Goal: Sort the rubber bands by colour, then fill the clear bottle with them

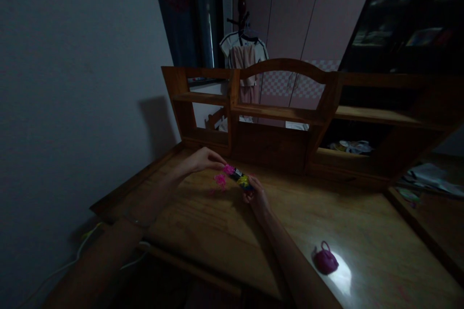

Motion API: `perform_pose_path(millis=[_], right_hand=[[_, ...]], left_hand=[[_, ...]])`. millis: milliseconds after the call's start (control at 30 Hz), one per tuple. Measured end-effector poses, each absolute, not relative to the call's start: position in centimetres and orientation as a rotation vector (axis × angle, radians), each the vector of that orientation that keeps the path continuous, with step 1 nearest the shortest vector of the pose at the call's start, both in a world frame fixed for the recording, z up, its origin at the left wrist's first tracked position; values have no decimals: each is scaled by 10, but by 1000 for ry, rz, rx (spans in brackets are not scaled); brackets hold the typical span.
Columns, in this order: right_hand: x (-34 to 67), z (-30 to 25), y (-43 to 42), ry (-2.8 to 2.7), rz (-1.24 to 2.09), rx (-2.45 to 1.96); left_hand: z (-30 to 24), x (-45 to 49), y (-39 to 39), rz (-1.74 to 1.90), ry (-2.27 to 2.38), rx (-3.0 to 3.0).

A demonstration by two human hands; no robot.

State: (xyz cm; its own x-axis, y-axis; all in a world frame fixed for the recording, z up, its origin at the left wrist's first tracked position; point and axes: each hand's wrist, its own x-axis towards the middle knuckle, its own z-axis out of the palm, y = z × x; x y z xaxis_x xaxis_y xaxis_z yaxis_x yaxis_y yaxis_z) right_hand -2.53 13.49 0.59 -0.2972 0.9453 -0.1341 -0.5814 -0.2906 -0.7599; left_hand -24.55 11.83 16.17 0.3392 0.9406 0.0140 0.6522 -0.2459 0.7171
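Both my hands meet over the wooden desk (224,231) near its back. My left hand (204,160) pinches the pink end of a small dark toy with pink and yellow parts (237,175). My right hand (255,195) grips the toy's yellow end from below, fingers closed round it. A small loose pink piece (220,180) lies on the desk just under the toy. The room is dim and the toy's details are hard to make out.
A small purple toy handbag (325,259) lies in a bright light patch at the desk's front right. A wooden shelf unit (286,111) stands along the desk's back, with clutter (350,146) in its right bay. A wall is at left, clothes (244,55) hang behind.
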Motion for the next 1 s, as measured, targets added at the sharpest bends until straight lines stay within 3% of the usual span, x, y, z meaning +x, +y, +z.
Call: perform_pose_path(millis=[233,567,767,1000], right_hand=[[-26,4,136,-763,1776,-695],[-25,4,129,-890,1774,-678],[-29,10,123,-964,1775,-655],[-28,14,122,-975,1793,-630]], left_hand=[[137,-240,128,785,1445,2022],[115,-247,156,688,1667,2106],[98,-231,148,613,1574,1905],[117,-226,133,577,1497,1888]])
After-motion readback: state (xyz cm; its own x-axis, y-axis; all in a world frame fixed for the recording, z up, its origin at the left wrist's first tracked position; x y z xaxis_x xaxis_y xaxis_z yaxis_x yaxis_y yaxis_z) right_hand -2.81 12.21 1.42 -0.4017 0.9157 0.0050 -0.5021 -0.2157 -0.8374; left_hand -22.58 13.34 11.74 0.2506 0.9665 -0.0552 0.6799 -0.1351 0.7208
